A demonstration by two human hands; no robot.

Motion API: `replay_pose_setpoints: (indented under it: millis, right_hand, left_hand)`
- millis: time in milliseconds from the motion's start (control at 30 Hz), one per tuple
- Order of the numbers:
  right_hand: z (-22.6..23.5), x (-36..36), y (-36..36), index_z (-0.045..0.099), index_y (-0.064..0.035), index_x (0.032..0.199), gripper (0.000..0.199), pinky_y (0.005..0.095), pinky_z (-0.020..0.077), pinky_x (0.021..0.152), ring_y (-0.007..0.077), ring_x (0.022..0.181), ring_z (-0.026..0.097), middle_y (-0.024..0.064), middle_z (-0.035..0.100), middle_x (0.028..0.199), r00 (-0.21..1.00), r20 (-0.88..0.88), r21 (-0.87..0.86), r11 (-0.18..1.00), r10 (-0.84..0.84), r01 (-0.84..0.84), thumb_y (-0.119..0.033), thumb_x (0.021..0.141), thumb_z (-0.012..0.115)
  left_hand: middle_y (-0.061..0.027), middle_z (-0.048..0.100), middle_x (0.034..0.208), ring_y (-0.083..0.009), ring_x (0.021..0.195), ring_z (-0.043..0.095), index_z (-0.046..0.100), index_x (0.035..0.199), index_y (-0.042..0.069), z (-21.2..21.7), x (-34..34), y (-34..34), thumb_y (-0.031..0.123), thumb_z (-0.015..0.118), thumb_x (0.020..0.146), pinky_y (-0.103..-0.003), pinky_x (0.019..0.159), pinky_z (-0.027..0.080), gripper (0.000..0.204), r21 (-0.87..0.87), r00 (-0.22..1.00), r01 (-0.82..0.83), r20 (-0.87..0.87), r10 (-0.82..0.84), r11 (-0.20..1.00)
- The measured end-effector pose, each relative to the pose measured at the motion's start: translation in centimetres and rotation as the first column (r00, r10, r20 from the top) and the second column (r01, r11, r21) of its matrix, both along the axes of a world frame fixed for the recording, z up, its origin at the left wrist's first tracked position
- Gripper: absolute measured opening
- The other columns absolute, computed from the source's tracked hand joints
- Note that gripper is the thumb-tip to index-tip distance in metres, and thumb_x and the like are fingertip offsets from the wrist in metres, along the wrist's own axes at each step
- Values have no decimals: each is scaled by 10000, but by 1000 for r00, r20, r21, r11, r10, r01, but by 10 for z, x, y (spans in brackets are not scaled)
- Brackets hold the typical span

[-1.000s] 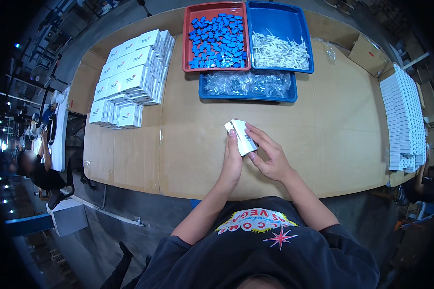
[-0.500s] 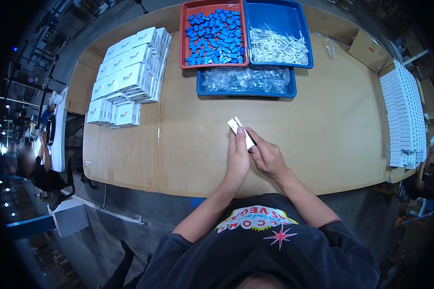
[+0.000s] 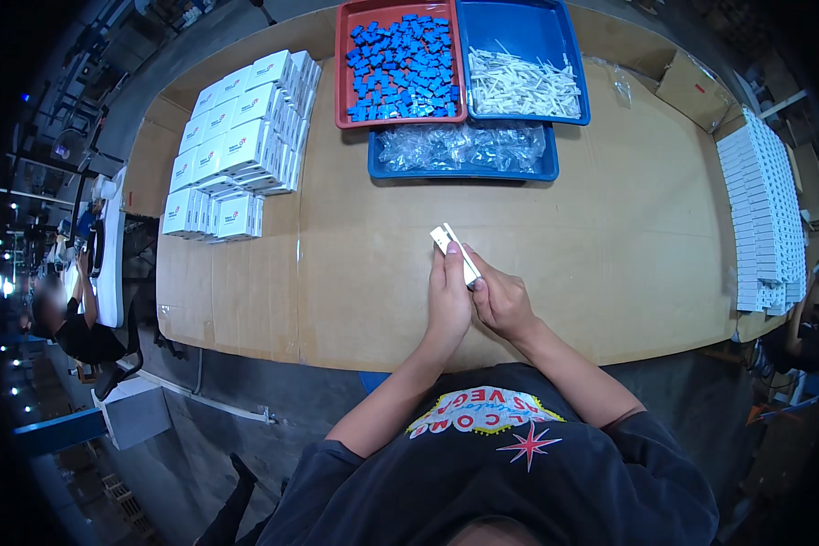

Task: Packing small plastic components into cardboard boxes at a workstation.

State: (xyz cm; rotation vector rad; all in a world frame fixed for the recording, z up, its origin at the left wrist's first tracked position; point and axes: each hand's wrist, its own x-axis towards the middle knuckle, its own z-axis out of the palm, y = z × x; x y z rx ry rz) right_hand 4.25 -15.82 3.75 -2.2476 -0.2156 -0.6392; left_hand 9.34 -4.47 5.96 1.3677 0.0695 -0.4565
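Between my two hands, over the middle of the cardboard-covered table, is a slim white rectangular plastic piece [image 3: 441,237], tilted with its far end up and to the left. My left hand [image 3: 449,289] grips it, thumb laid along its top face. From the other side my right hand [image 3: 504,298] closes on its near right edge, with thumb and fingers pressed against it. Fingers cover much of the piece, so its lower part is hidden.
Beyond my hands stand a red tray [image 3: 340,91] of small blue parts, a blue tray [image 3: 519,27] of thin white sticks and another blue tray [image 3: 464,178] of clear plastic bags. Stacked white boxes [image 3: 232,146] stand left; stacked white pieces [image 3: 764,218] line the right edge.
My right hand has shifted slightly against the white piece, and more of its right side shows. My left hand stays almost where it was.
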Motion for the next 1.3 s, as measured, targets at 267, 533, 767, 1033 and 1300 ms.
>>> replay_pose_setpoints:
  millis: [267, 533, 767, 1033, 1300]
  right_hand:
    - [-5, -2, 2, 550, 94, 1428, 458, 408, 603, 711, 335, 810, 748, 268, 720, 1181, 1000, -6, 10, 1000, -19, 19, -24, 985, 565]
    - [2, -1, 2, 562, 67, 1435, 431, 395, 601, 889, 366, 1054, 734, 263, 674, 1310, 999, -50, 107, 994, 14, -8, -66, 1026, 547]
    - [23, 9, -21, 531, 0, 1492, 450, 388, 509, 1057, 304, 1340, 596, 203, 580, 1482, 968, -209, 378, 924, 141, -53, -194, 1087, 531]
    - [60, 15, -15, 536, 27, 1458, 502, 357, 526, 1028, 209, 1265, 616, 148, 626, 1391, 785, -487, 804, 548, 382, 231, -175, 1024, 688]
    - [52, 5, 14, 595, 17, 1419, 577, 426, 427, 1174, 356, 1409, 537, 225, 516, 1530, 978, -205, 293, 952, -26, 87, -160, 912, 806]
  left_hand:
    - [-62, 615, 1002, -124, 908, 563, 561, 1254, 0, -11, 3, 3, 404, 383, 1153, -300, 823, 483, 452, -37, 1000, 27, -8, -27, 999]
    - [-96, 620, 1161, -151, 1054, 579, 509, 1410, -5, -9, 3, 9, 382, 379, 1154, -308, 934, 480, 482, -37, 999, 36, 17, -35, 999]
    - [-198, 402, 1537, -288, 1389, 465, 146, 1663, 50, 4, 20, 25, 150, 643, 975, -409, 1201, 349, 854, -86, 936, 154, 332, -117, 984]
    - [-231, 341, 1604, -354, 1516, 356, 74, 1683, 70, 3, 22, 28, 322, 743, 874, -450, 1260, 270, 1080, 97, 743, 236, 623, -244, 967]
    - [-175, 521, 1485, -260, 1398, 487, 275, 1653, 79, 18, 13, 6, 604, 217, 1124, -392, 1194, 358, 748, -375, 996, 31, 92, 4, 927]
